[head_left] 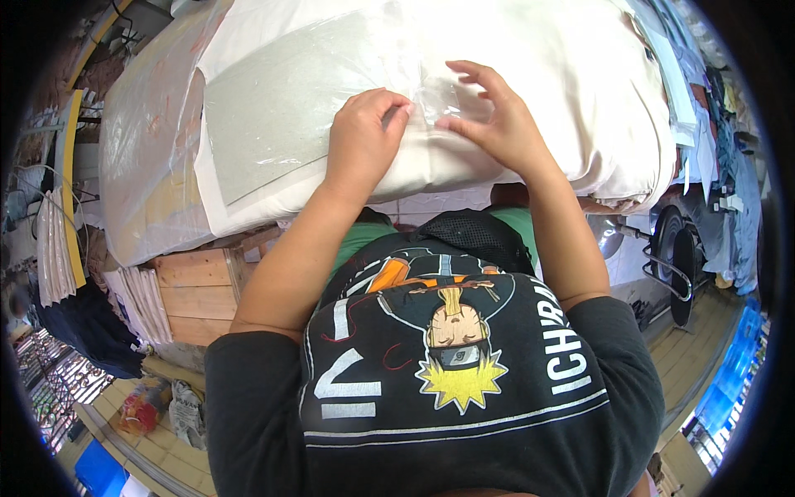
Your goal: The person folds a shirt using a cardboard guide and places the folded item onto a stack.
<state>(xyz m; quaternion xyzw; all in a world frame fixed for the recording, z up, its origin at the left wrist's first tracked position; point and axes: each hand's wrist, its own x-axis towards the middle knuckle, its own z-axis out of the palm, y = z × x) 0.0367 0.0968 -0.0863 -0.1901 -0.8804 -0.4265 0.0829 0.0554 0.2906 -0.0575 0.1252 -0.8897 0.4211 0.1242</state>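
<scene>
A clear plastic bag point(426, 106) with a flat grey sheet point(277, 103) inside it lies on a white cloth-covered table point(571, 91). My left hand point(364, 137) rests at the bag's near right part, its thumb and forefinger pinched on the thin plastic. Just to the right, my right hand point(501, 124) hovers over the bag's loose end. Its thumb and fingers are spread apart with a gap between them, and I see nothing gripped there. Glare hides the exact edge of the plastic.
More clear plastic sheeting point(153, 149) covers the table's left end. Below it stands a wooden crate point(195, 286). Hanging garments point(737, 199) line the right side, near a black round-seated stool point(669, 240). A yellow bar point(73, 190) rises at the left.
</scene>
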